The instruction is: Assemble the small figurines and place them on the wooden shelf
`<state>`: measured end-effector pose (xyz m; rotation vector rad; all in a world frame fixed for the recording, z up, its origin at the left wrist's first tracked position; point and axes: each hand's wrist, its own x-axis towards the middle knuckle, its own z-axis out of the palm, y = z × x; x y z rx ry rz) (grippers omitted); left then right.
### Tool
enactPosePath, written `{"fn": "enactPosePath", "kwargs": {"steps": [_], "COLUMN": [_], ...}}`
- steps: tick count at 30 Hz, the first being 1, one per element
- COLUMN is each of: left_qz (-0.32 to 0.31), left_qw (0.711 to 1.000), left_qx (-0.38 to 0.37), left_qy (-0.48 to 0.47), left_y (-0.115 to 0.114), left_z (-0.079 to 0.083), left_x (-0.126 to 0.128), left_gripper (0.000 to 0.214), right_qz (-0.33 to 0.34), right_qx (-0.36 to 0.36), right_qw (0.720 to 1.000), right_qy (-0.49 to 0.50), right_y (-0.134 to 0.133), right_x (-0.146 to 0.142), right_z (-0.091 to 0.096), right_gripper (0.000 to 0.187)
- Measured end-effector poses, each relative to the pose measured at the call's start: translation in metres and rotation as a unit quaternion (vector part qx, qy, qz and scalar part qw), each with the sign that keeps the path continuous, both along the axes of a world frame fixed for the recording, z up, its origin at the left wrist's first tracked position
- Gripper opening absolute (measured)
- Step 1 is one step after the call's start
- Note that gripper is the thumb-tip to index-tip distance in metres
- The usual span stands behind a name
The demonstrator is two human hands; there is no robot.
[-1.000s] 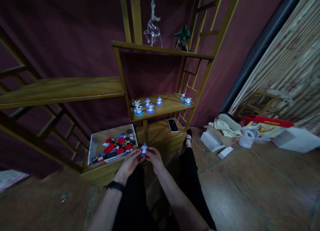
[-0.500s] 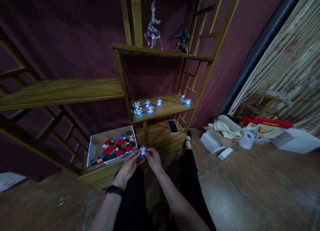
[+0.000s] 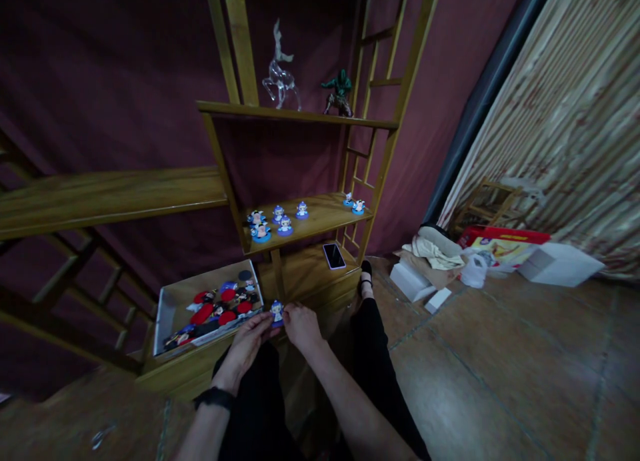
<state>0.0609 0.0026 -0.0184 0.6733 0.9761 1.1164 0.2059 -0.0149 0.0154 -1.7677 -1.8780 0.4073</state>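
Between my hands, low in front of the shelf, is a small purple-and-white figurine (image 3: 277, 312) on a round purple base, held upright. My left hand (image 3: 250, 339) grips it from the left with closed fingers. From the other side my right hand (image 3: 301, 326) has its fingers bent at the figurine's edge; its fingertips are partly hidden. Left of my hands a white cardboard box (image 3: 161, 319) holds several red, black and blue figurines (image 3: 220, 309). Several similar purple figurines (image 3: 285, 225) and blue-based figurines (image 3: 261, 232) stand on the wooden shelf (image 3: 320, 214) above.
A phone (image 3: 334, 256) lies on the lower shelf. A clear deer ornament (image 3: 281, 78) and a green figure (image 3: 339, 93) stand on the upper shelf. White boxes (image 3: 411, 281), a plastic bag (image 3: 474, 272) and a red package (image 3: 505, 242) lie on the floor at right.
My view has shifted, so the shelf appears further left and slightly lower. The figurine stays between my hands; my right hand has turned, with its back now more toward me.
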Motion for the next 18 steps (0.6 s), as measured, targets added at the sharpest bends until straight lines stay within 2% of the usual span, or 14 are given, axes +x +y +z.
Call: {"fn": "enactPosePath", "kwargs": {"steps": [4, 8, 13, 18], "left_qz": [0.0, -0.002, 0.014, -0.001], "left_qw": [1.0, 1.0, 1.0, 0.999], "left_qx": [0.003, 0.002, 0.001, 0.017], "left_qy": [0.003, 0.01, 0.019, 0.031], "left_y": [-0.005, -0.009, -0.013, -0.015], "left_z": [0.004, 0.008, 0.012, 0.015], "left_x": [-0.003, -0.006, -0.006, -0.005], "left_gripper": [0.022, 0.021, 0.02, 0.021], "right_qz": [0.047, 0.062, 0.098, 0.095], "right_qx": [0.005, 0.003, 0.043, 0.036], "right_qw": [0.998, 0.997, 0.991, 0.992], "right_qy": [-0.035, -0.056, -0.08, -0.074], "right_y": [-0.001, -0.001, -0.007, -0.011], "right_x": [0.003, 0.003, 0.003, 0.004], "right_z": [0.007, 0.008, 0.014, 0.019], "right_gripper": [0.022, 0.021, 0.024, 0.023]}}
